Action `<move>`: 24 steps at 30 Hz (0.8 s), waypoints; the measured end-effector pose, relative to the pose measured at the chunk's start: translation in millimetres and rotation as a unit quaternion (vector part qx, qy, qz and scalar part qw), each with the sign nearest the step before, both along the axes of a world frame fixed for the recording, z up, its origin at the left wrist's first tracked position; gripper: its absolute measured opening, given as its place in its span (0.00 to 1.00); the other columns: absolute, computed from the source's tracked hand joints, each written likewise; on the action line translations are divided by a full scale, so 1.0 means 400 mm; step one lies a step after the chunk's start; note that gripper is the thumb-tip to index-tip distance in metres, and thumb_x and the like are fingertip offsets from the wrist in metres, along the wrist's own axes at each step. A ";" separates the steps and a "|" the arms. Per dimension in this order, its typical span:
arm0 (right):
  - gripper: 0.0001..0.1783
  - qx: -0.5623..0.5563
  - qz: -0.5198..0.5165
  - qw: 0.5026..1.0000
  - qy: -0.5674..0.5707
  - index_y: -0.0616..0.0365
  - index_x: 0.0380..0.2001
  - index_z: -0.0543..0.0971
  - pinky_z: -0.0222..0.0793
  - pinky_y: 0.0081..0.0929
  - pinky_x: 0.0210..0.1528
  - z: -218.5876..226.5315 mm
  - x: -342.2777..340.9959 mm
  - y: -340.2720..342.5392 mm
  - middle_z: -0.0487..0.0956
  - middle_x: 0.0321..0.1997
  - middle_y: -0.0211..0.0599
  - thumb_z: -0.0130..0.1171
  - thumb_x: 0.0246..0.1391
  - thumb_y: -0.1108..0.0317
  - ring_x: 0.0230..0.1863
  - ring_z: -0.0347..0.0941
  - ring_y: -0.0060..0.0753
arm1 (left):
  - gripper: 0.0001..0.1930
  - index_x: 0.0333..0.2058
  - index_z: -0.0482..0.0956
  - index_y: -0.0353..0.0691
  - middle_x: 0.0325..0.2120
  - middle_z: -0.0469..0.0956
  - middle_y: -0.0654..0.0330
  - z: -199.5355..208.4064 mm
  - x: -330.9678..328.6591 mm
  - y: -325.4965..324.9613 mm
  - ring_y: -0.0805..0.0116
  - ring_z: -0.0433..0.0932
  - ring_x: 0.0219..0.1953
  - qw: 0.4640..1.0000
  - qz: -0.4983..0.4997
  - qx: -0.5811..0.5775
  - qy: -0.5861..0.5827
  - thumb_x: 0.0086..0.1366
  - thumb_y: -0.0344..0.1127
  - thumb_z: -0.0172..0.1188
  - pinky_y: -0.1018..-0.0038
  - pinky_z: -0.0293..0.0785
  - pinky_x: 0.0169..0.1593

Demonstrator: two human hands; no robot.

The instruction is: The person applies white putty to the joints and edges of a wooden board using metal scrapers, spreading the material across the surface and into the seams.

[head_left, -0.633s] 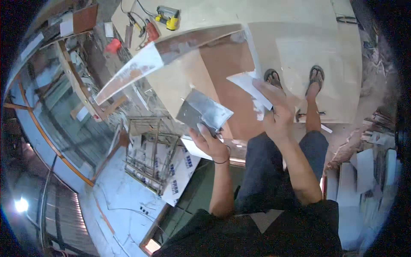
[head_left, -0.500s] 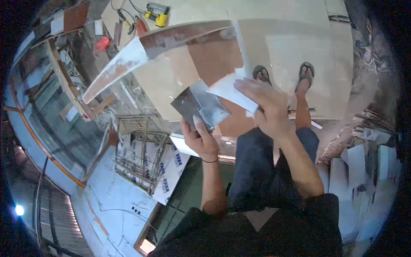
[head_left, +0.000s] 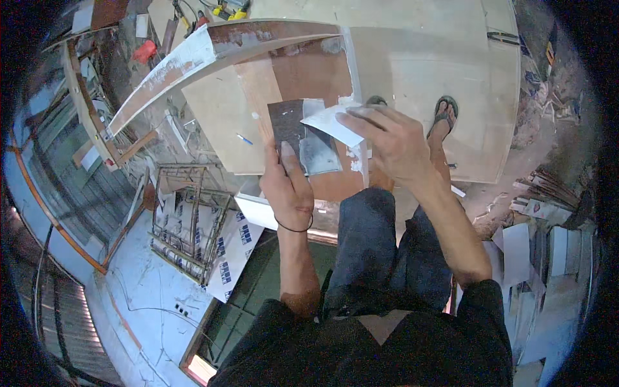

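My left hand [head_left: 288, 184] grips the lower left edge of a dark flat square plate [head_left: 285, 119], thumb on top. A grey-white smear of putty [head_left: 319, 158] covers the plate's right side. In my right hand [head_left: 394, 145], fingers and thumb pinch a thin white sheet [head_left: 332, 124], slightly bent. Its left tip lies over the plate's upper right part; whether they touch I cannot tell. Beneath both hands is a brown panel [head_left: 316, 71] with white patches along its right edge. A curved brown-and-white piece [head_left: 258, 37] arches beyond it.
Pale boards [head_left: 445, 84] lie under my sandalled feet. A blue pen [head_left: 244, 138] rests left of the plate. Yellow-and-black power tools [head_left: 229, 9] sit at the far edge. A metal frame [head_left: 190, 226] stands at left, and stacked white panels [head_left: 541, 264] are at right.
The plate has turned more upright in my left hand. My right hand's white sheet has shifted, its tip now further across the plate. The whole view has moved slightly.
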State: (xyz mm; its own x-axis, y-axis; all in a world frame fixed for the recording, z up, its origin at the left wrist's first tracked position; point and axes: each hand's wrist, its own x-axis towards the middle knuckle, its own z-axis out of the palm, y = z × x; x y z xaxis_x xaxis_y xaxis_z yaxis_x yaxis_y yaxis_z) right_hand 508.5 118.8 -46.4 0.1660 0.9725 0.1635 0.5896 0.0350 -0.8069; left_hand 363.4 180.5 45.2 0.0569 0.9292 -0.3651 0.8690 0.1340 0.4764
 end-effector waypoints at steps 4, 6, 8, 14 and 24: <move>0.24 -0.047 0.007 0.997 0.067 0.48 0.41 0.76 0.72 0.31 0.36 0.007 0.000 -0.023 0.76 0.37 0.33 0.57 0.33 0.74 0.38 0.73 0.38 | 0.14 0.46 0.67 0.32 0.31 0.75 0.43 -0.022 -0.011 -0.002 0.55 0.75 0.31 0.997 -0.050 0.055 -0.007 0.65 0.33 0.42 0.68 0.68 0.37; 0.24 -0.043 0.017 0.995 0.091 0.48 0.41 0.76 0.72 0.31 0.36 0.010 -0.006 -0.028 0.76 0.38 0.33 0.57 0.33 0.74 0.38 0.73 0.37 | 0.14 0.45 0.67 0.32 0.32 0.75 0.45 -0.048 -0.049 -0.002 0.56 0.74 0.33 0.996 0.001 0.055 -0.074 0.65 0.33 0.42 0.69 0.68 0.38; 0.23 -0.080 0.030 0.992 0.097 0.48 0.40 0.76 0.72 0.31 0.35 0.019 -0.010 -0.044 0.76 0.37 0.32 0.57 0.33 0.75 0.39 0.73 0.38 | 0.14 0.45 0.68 0.31 0.32 0.75 0.45 -0.051 -0.055 -0.001 0.57 0.74 0.33 0.997 -0.008 0.057 -0.058 0.65 0.33 0.41 0.69 0.68 0.39; 0.17 -0.077 0.053 0.994 0.054 0.50 0.36 0.77 0.71 0.28 0.33 0.047 -0.020 -0.081 0.76 0.35 0.30 0.53 0.37 0.72 0.38 0.73 0.34 | 0.14 0.44 0.68 0.31 0.33 0.75 0.46 -0.054 -0.037 -0.003 0.59 0.74 0.33 0.998 -0.010 0.061 -0.032 0.65 0.33 0.41 0.70 0.68 0.39; 0.23 -0.090 0.119 0.979 0.141 0.51 0.39 0.76 0.69 0.32 0.39 0.064 -0.067 -0.124 0.76 0.37 0.35 0.54 0.32 0.79 0.39 0.72 0.39 | 0.14 0.45 0.67 0.30 0.28 0.75 0.51 -0.037 -0.068 0.055 0.67 0.73 0.30 0.992 -0.008 0.122 -0.022 0.66 0.34 0.40 0.73 0.68 0.37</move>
